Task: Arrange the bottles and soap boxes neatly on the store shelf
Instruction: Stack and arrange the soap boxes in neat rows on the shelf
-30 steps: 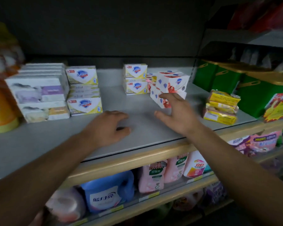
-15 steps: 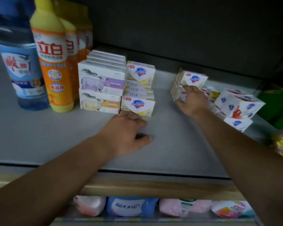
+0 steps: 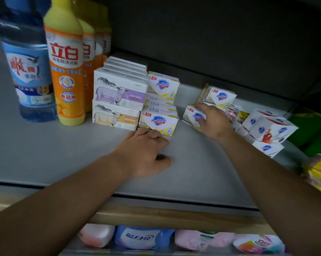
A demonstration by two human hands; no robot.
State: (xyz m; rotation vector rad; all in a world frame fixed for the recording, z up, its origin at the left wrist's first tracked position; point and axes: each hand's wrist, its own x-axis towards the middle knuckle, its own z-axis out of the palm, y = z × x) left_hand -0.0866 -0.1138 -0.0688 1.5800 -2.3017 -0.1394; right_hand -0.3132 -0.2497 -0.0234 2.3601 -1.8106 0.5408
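On the grey shelf, the right hand grasps a loose yellow-and-white cardboard soap box; better slide it squarely against the left stack. The left hand rests loosely curled, empty.

Bottles left of stacked soap boxes (touching).

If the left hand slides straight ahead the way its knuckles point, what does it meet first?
Most likely the lower yellow Safeguard box at the bottom of the left stack, right in front of the left hand. The knuckles look almost against its front face already, though the gap is hard to judge.
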